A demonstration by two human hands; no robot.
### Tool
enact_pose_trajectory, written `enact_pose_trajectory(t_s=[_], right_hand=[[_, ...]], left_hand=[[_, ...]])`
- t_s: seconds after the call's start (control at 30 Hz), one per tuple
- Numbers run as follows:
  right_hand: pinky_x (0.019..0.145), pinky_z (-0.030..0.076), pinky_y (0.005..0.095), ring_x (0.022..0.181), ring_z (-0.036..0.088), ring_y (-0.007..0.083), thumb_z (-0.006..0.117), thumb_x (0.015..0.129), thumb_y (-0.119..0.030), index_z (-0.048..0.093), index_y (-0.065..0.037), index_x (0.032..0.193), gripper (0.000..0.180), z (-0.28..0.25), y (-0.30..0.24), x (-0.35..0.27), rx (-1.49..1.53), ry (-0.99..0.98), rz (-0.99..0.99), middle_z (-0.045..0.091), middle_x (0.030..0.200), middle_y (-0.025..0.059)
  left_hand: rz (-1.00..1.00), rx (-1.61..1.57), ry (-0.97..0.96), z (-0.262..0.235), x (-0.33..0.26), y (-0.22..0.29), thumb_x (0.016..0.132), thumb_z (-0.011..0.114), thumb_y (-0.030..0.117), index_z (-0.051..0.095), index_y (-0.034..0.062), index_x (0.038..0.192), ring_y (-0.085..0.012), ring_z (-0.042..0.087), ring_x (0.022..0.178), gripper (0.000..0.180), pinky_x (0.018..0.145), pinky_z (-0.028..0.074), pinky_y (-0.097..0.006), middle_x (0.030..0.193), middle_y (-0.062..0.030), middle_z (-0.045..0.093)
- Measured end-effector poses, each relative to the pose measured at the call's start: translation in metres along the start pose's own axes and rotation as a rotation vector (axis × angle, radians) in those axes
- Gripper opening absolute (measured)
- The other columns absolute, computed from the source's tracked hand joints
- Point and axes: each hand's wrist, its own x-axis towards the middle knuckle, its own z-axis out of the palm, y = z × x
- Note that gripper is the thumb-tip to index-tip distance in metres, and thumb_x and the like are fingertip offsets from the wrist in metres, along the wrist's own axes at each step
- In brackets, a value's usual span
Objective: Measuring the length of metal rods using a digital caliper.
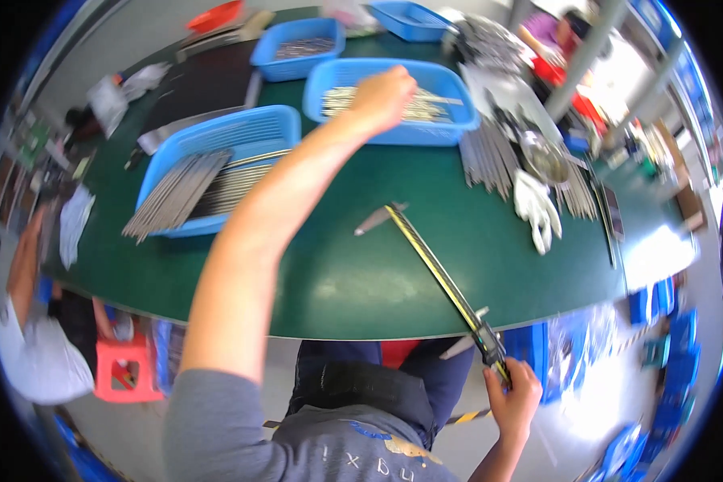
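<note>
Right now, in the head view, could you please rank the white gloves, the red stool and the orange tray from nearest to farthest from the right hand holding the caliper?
From the right hand:
1. White gloves, on the table's right side.
2. Red stool, lower left, under the table edge.
3. Orange tray, far top left of the table.

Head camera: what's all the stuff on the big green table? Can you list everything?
table: one, dark green, fills the middle
blue bins: at least four, far side of the table; middle bin, left bin
metal rods: many, silver; in the bins, and a loose pile right of the middle bin
caliper: one, long, black and yellow, lying slanted across the near edge
white gloves: a bundle, right of the loose rods
red tray: one, far left corner
red stool: one, on the floor at left
other people: one at lower left, one at far right
left hand: reaching into the middle bin, on the rods
right hand: gripping the caliper's near end
</note>
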Motion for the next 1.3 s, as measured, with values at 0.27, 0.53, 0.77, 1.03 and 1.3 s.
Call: enact_pose_trajectory(t_s=[0.27,0.53,0.77,1.03,1.3], right_hand=[[0.062,0.044,0.0383,0.068,0.057,0.0322,0.073,0.074,-0.013,0.062,0.005,0.091,0.027,-0.003,0.021,-0.001,-0.004,0.016,0.005,0.061,0.078,0.0166],[0.047,0.035,0.0327,0.051,0.047,0.0216,0.074,0.073,-0.013,0.061,0.002,0.090,0.026,-0.007,0.018,0.013,0.014,0.011,-0.067,0.052,0.067,0.0093],[0.048,0.038,0.0308,0.052,0.050,0.0205,0.076,0.072,-0.014,0.063,0.000,0.090,0.027,-0.009,0.003,0.014,0.009,0.022,-0.026,0.055,0.068,0.0100],[0.049,0.042,0.0277,0.052,0.052,0.0181,0.080,0.069,-0.014,0.064,0.000,0.089,0.029,-0.007,0.006,0.010,0.034,0.002,0.084,0.057,0.068,0.0087],[0.049,0.042,0.0273,0.052,0.052,0.0174,0.079,0.069,-0.016,0.064,-0.001,0.089,0.029,-0.012,0.001,0.011,0.020,-0.013,0.080,0.057,0.068,0.0078]], left_hand=[[-0.375,0.230,-0.271,-0.048,-0.022,-0.012,0.076,0.058,0.017,0.069,0.0116,0.084,-0.0355,0.064,0.086,0.015,0.068,0.051,-0.047,0.087,-0.0139,0.068],[-0.714,0.774,-0.958,-0.157,-0.117,-0.048,0.072,0.067,0.012,0.072,0.0082,0.096,-0.0291,0.065,0.099,0.025,0.080,0.053,-0.038,0.102,-0.0130,0.069],[-0.918,0.535,-0.782,-0.172,-0.114,-0.054,0.072,0.067,0.011,0.070,0.0027,0.090,-0.0278,0.067,0.090,0.020,0.076,0.052,-0.039,0.093,-0.0206,0.067],[0.154,-0.045,0.020,-0.136,-0.113,0.075,0.083,0.064,0.004,0.064,0.0008,0.087,-0.0178,0.060,0.067,0.005,0.058,0.049,-0.030,0.080,-0.0082,0.062],[0.630,-0.197,0.062,-0.048,-0.176,0.157,0.074,0.067,0.010,0.068,0.0045,0.089,-0.0174,0.060,0.078,0.015,0.070,0.055,-0.031,0.082,-0.0026,0.058]])
